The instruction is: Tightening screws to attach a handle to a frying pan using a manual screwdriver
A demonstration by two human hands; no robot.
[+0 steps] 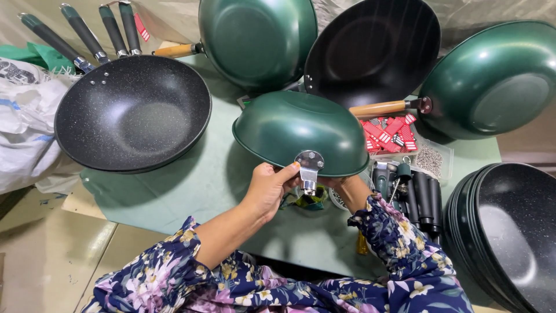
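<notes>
The left hand (pixel 271 186) pinches the shiny metal bracket (pixel 309 168) on a green pan (pixel 301 132) held upside down over the green table (pixel 191 185). The right hand (pixel 341 184) is tucked under the pan's rim (I cannot tell how its fingers sit). Just right lie black handles (pixel 423 203) and a stack of black pans (pixel 512 232). Farther back sit a speckled black pan (pixel 133 113), red tags (pixel 391 133) and more green pans (pixel 492 81).

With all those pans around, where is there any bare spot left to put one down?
The barest patch is the green mat between the speckled black pan, the held green pan and the left hand. The right side is crowded: loose black handles, red tags and stacked pans.
</notes>
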